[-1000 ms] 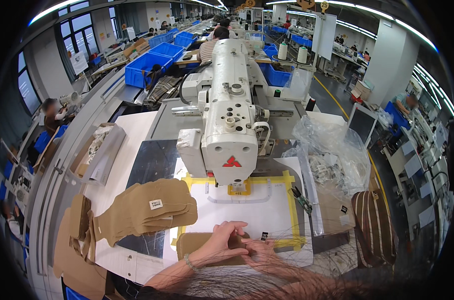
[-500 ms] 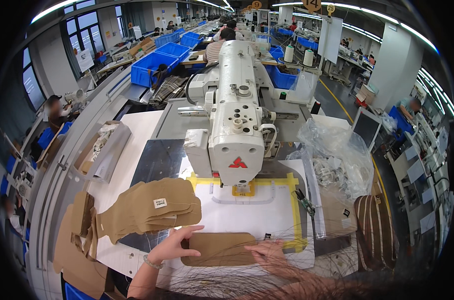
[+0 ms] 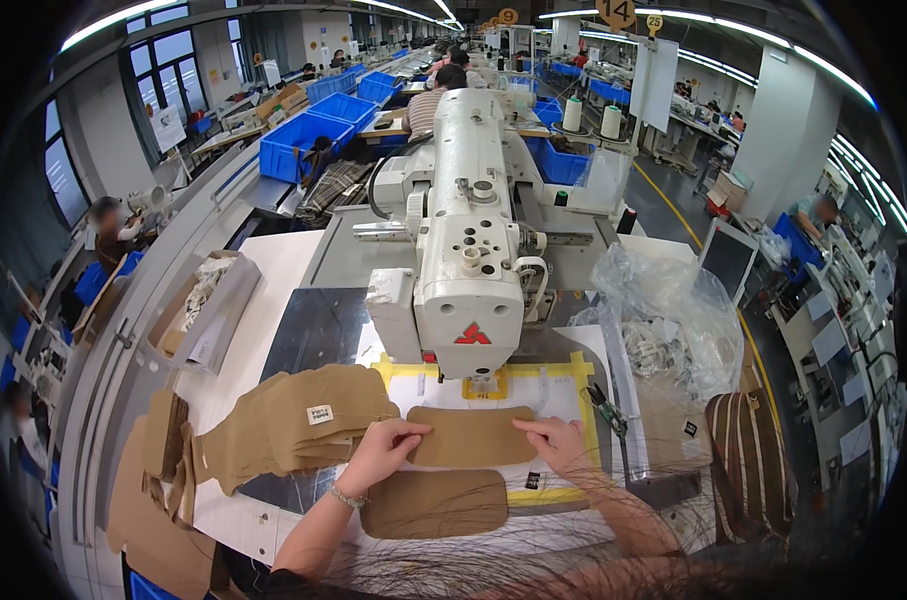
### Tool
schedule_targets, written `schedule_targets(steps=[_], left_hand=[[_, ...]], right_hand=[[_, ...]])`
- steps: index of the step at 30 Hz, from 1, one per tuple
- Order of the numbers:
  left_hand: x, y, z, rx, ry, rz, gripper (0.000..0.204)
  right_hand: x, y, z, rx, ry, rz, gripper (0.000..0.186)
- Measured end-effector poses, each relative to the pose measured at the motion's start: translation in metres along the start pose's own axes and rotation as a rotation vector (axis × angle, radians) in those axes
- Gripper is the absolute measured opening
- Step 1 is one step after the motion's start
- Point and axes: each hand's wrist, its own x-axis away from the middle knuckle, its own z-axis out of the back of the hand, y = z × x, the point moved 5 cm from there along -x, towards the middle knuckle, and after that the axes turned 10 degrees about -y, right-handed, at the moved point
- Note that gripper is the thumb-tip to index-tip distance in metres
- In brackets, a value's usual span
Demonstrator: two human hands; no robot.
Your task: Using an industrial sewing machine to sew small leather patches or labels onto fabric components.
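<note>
My left hand (image 3: 389, 445) pinches the left end of a brown rounded-cornered piece (image 3: 471, 436) on the white taped template (image 3: 564, 396). My right hand (image 3: 551, 441) grips that piece's right end. A second brown piece (image 3: 434, 500) lies below it, near my left wrist. Above the held piece are the yellow presser plate (image 3: 484, 390) and head of a white sewing machine (image 3: 469, 300). A stack of brown cut pieces (image 3: 274, 430) with a small white label lies to the left. A small black label (image 3: 534, 481) is below my right hand, and green-handled snips (image 3: 606, 405) lie beside the template.
A long grey box (image 3: 204, 310) is at the left, a crumpled plastic bag (image 3: 674, 340) at the right, with striped fabric (image 3: 744, 460) below it. Blue bins (image 3: 294, 150) and thread cones (image 3: 611, 122) stand behind. Other workers (image 3: 109, 230) sit at machines around the hall.
A brown piece is now held higher on the template, toward the machine, leaving another below it. Both my hands have moved upward and now hold that piece by its two ends.
</note>
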Motion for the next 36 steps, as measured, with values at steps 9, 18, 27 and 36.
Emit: schedule_targets(steps=[9,18,27,36], left_hand=[[-0.07,-0.008,0.017,-0.134,0.088,-0.034,0.018],[-0.084,-0.013,0.013,-0.407,0.294,-0.149,0.014],[-0.079,-0.014,0.012,-0.423,0.31,-0.073,0.015],[-0.08,-0.013,0.01,-0.433,0.287,-0.061,0.014]], right_hand=[[-0.069,0.034,0.016,0.039,0.078,-0.074,0.026],[-0.07,0.029,0.023,0.181,0.348,0.038,0.023],[-0.064,0.023,0.021,0.317,0.416,0.1,0.02],[-0.064,0.024,0.02,0.392,0.431,0.097,0.019]])
